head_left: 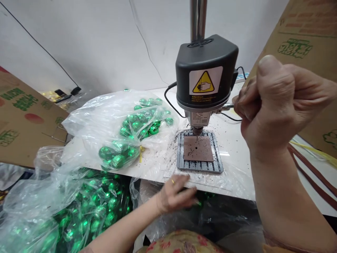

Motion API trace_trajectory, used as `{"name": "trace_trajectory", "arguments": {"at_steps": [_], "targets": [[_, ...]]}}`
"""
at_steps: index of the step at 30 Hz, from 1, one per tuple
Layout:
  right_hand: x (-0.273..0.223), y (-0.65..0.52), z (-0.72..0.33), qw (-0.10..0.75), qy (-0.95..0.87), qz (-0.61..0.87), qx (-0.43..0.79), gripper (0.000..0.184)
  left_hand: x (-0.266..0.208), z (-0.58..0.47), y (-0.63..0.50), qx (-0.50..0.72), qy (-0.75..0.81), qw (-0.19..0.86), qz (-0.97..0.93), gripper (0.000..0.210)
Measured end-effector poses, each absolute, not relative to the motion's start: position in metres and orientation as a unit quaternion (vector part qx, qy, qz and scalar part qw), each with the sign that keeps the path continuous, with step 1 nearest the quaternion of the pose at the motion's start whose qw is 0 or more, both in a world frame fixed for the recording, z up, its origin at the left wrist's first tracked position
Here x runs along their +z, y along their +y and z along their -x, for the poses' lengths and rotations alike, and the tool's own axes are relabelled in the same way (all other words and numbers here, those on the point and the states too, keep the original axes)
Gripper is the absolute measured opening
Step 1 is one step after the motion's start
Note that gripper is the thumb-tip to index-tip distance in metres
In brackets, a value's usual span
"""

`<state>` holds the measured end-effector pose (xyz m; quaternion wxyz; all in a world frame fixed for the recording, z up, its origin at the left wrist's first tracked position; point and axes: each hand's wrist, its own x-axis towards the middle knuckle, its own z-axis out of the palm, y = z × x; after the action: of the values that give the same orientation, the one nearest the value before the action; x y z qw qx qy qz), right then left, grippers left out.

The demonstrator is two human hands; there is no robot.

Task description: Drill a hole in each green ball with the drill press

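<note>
My right hand [271,105] is closed in a fist round the feed lever [229,106] of a small bench drill press [205,75]. Below the drill's chuck, a flat brown square board [204,154] with a dark hole lies on the slotted metal base [218,165]. Dark shavings are scattered over the board and around the base. Just in front of the table edge, my left hand [176,195] has its fingers apart, slightly blurred, and wears a ring. Shiny green balls [201,201] show partly beneath it.
On the white table [152,167], clear plastic bags [89,116] hold green faceted balls [143,123]. A larger bag of green balls [92,207] sits lower left. Cardboard boxes stand at left [28,119] and right [295,31]. A black cable [170,100] hangs beside the drill.
</note>
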<state>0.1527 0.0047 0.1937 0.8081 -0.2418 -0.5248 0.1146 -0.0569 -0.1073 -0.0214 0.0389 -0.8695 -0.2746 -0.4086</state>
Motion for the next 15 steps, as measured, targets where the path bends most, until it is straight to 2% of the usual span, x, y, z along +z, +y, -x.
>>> {"name": "trace_trajectory", "arguments": {"at_steps": [1, 3, 7, 10, 15], "targets": [[0.193, 0.005, -0.153, 0.810, -0.521, 0.243, 0.112, 0.040, -0.009, 0.067, -0.086, -0.416, -0.337, 0.036, 0.844, 0.024], [0.192, 0.006, -0.153, 0.817, -0.515, 0.236, 0.106, 0.040, 0.016, 0.087, -0.038, -0.391, -0.498, 0.021, 0.774, 0.024], [0.192, 0.008, -0.153, 0.823, -0.510, 0.226, 0.110, 0.038, 0.049, 0.123, 0.049, -0.215, -0.727, 0.008, 0.652, 0.029], [0.192, 0.007, -0.153, 0.819, -0.517, 0.224, 0.109, 0.039, 0.053, 0.135, 0.078, -0.164, -0.753, -0.025, 0.636, 0.036], [0.193, 0.005, -0.153, 0.814, -0.525, 0.224, 0.105, 0.040, 0.050, 0.128, 0.062, -0.305, -0.678, -0.069, 0.665, 0.048]]}}
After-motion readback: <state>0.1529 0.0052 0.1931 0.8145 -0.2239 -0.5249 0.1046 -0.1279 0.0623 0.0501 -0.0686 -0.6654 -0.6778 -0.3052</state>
